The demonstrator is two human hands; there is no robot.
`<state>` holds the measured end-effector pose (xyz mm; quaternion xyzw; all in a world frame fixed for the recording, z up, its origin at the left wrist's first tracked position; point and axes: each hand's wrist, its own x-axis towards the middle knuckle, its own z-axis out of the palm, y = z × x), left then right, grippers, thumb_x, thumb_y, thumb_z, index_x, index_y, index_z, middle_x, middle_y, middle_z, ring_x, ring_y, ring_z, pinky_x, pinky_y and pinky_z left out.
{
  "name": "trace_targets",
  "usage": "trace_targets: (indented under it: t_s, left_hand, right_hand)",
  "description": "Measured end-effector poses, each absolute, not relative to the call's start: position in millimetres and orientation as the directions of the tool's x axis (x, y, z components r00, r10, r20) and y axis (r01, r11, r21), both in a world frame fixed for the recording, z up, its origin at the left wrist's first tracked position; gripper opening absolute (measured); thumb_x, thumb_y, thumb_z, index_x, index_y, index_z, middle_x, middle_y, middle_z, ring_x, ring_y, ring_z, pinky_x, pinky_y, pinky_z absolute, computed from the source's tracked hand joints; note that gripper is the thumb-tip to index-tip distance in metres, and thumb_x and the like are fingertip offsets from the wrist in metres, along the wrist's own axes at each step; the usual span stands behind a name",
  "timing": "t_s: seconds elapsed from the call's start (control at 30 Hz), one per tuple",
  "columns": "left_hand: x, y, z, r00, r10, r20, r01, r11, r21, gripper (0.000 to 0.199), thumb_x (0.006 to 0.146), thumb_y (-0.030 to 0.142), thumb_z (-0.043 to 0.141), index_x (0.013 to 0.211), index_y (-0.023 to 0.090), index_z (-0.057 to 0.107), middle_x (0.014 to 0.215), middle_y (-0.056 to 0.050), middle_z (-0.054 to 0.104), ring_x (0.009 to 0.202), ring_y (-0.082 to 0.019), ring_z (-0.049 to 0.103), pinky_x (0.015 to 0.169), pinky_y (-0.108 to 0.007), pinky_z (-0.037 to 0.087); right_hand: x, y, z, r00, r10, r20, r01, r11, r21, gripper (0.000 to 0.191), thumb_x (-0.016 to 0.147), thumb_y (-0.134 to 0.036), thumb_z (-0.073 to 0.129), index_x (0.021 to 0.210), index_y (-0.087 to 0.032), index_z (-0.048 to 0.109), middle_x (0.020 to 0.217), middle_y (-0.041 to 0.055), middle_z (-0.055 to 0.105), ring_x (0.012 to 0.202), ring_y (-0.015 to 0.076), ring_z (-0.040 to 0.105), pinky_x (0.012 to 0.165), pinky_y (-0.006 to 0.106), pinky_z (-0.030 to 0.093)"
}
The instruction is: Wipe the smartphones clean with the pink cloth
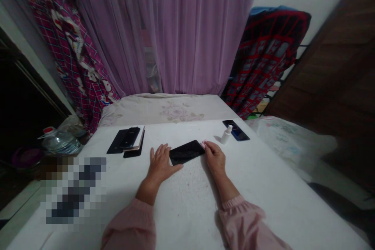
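Note:
A black smartphone (186, 152) lies face up and slightly angled on the white tabletop (187, 199). My right hand (215, 158) grips the phone's right end, with a small pink piece (203, 144) at the fingertips. My left hand (160, 163) lies flat and open just left of the phone, its thumb stretched out below the phone's lower edge. I cannot tell whether it touches the phone. Pink sleeves (129, 226) cover both forearms.
A stack of phones (125, 141) lies to the left. A small white spray bottle (226, 134) stands at the right, in front of a dark phone with a blue sheen (236, 130). A pixelated patch (73, 191) hides the front left. A pillow (164, 109) lies along the far edge.

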<state>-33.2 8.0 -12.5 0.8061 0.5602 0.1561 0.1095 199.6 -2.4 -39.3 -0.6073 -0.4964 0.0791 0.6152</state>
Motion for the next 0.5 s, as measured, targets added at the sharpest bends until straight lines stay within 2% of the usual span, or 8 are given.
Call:
trace_targets:
  t_s: [0.23, 0.5]
  left_hand:
    - [-34.1, 7.3, -8.1, 0.314, 0.944, 0.098, 0.861, -0.327, 0.391, 0.068, 0.071, 0.051, 0.070, 0.127, 0.018, 0.048, 0.145, -0.016, 0.044, 0.139, -0.035, 0.030, 0.115, -0.057, 0.005]
    - [-35.3, 8.8, -11.6, 0.318, 0.913, 0.256, 0.774, -0.406, 0.486, 0.069, 0.071, 0.030, 0.073, 0.129, 0.024, 0.037, 0.128, -0.009, 0.059, 0.124, -0.027, 0.051, 0.116, -0.053, 0.010]
  right_hand:
    - [200.2, -1.7, -39.3, 0.515, 0.696, 0.500, 0.497, 0.233, -0.836, 0.027, 0.081, -0.039, 0.058, 0.088, -0.020, 0.076, 0.095, 0.0083, 0.074, 0.091, 0.0227, 0.067, 0.088, 0.040, 0.052]
    - [201.1, -0.3, -29.8, 0.543, 0.761, 0.356, 0.476, 0.070, -0.877, 0.029, 0.078, -0.044, 0.059, 0.085, -0.022, 0.076, 0.092, 0.0068, 0.075, 0.091, 0.0255, 0.068, 0.084, 0.039, 0.053]
